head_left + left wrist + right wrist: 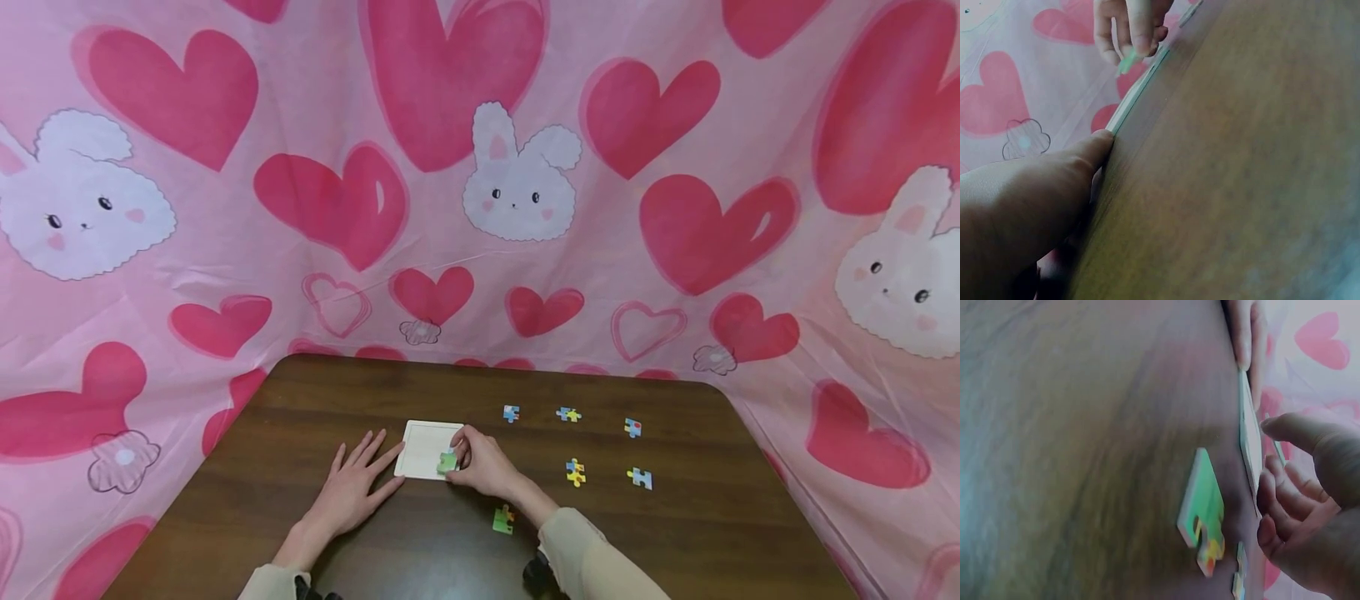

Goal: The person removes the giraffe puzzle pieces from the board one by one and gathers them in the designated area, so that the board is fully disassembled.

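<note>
A pale square puzzle tray lies on the brown table. My left hand is spread flat on the table, its thumb and a fingertip touching the tray's left edge. Between thumb and fingers, my right hand pinches a green puzzle piece over the tray's lower right part. The left wrist view shows this green piece tilted and a little above the tray. Another green puzzle piece, with some yellow and orange, lies on the table below the right wrist; the right wrist view shows it close up.
Several other puzzle pieces lie apart to the right: a blue and red one, a blue and yellow one, one with a red spot, a yellow one and a light blue one. A pink heart-patterned cloth surrounds the table.
</note>
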`<state>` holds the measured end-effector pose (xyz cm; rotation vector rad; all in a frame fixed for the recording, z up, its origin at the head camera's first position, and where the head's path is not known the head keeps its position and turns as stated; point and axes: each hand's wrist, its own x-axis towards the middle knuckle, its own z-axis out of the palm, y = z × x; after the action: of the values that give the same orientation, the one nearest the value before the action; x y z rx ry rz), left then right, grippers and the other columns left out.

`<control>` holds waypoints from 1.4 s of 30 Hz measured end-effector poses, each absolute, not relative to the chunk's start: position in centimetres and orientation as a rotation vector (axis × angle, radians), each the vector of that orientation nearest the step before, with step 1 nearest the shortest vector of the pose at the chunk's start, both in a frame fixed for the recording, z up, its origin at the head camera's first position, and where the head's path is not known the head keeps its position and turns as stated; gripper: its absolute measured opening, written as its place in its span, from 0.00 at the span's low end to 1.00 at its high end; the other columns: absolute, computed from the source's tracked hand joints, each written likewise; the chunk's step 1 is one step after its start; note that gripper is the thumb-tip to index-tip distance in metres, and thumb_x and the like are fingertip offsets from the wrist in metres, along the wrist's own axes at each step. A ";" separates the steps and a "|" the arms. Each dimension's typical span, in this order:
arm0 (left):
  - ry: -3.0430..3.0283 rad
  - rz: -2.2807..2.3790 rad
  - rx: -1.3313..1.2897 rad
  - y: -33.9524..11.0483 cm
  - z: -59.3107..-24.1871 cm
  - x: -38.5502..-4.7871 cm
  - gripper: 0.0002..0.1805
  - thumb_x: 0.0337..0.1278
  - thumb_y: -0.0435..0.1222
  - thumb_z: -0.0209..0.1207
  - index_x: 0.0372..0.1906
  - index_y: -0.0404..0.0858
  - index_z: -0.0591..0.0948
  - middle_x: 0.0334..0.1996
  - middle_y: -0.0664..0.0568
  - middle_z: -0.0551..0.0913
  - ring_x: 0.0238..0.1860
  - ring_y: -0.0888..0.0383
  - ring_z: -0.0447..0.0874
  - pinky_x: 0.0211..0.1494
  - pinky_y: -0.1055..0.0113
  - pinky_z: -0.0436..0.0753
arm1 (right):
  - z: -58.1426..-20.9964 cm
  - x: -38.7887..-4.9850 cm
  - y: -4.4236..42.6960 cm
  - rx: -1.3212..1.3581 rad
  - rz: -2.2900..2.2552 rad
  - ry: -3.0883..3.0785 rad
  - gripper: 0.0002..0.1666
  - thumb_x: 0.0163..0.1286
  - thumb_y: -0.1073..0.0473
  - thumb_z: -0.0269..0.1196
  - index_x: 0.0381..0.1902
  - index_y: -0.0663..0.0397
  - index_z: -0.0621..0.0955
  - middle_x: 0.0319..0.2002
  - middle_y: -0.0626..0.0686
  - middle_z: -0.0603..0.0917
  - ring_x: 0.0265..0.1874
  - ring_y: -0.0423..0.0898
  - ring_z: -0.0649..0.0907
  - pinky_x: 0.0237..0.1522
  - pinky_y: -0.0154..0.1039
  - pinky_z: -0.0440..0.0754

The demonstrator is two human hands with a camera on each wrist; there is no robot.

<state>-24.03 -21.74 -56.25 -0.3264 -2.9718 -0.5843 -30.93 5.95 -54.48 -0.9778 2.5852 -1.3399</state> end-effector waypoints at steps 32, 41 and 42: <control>-3.013 -0.610 -0.320 -21.8 -56.2 -23.9 0.36 0.79 0.61 0.59 0.83 0.53 0.73 0.86 0.40 0.66 0.89 0.35 0.58 0.85 0.21 0.49 | -51.2 -27.8 16.5 -0.863 -1.776 2.210 0.24 0.67 0.72 0.74 0.55 0.73 0.76 0.33 0.55 0.85 0.30 0.32 0.78 0.33 0.27 0.77; -2.998 -0.635 -0.314 -21.8 -56.3 -23.9 0.36 0.77 0.60 0.61 0.83 0.53 0.74 0.86 0.40 0.67 0.88 0.34 0.58 0.85 0.20 0.49 | -51.5 -27.0 21.5 -0.953 -1.749 2.334 0.18 0.68 0.71 0.75 0.53 0.68 0.82 0.38 0.62 0.84 0.35 0.35 0.82 0.36 0.32 0.82; -2.992 -0.636 -0.314 -21.8 -56.3 -23.8 0.36 0.77 0.60 0.61 0.82 0.53 0.74 0.85 0.40 0.67 0.88 0.34 0.59 0.85 0.21 0.49 | -51.6 -26.7 22.1 -0.963 -1.728 2.376 0.17 0.68 0.70 0.75 0.53 0.66 0.83 0.39 0.63 0.85 0.36 0.36 0.83 0.37 0.33 0.83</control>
<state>-23.81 -21.79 -56.27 -0.3142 -2.9922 -0.6364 -26.72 22.10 -51.57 -0.9633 2.3755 -1.7285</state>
